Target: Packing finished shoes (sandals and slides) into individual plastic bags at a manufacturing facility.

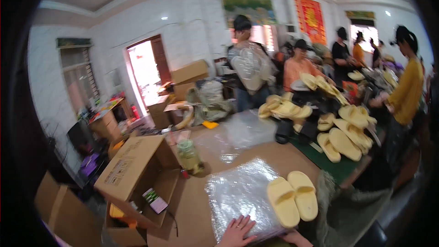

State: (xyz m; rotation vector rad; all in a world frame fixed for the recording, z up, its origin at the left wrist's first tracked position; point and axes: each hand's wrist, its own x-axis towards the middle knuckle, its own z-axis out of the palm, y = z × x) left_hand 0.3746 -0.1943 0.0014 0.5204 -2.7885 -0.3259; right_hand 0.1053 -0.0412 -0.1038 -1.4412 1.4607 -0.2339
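Note:
My left hand (236, 231) lies with its fingers spread on the near edge of a stack of clear plastic bags (242, 190) at the table's front. At the bottom of the view my right hand (296, 238) is partly visible at the stack's near right corner. Its fingers are mostly hidden, so its grip is unclear. A pair of pale yellow slippers (283, 201) sits side by side on the right part of the bags, just beyond my right hand.
Left on the cardboard-covered table stands an open carton (132, 164), with a jar (189, 155) beside it. More clear bags (249, 130) lie farther back. Yellow slippers (346, 142) pile up at right, near a grey-green sack (352, 208). Several people stand around the far tables.

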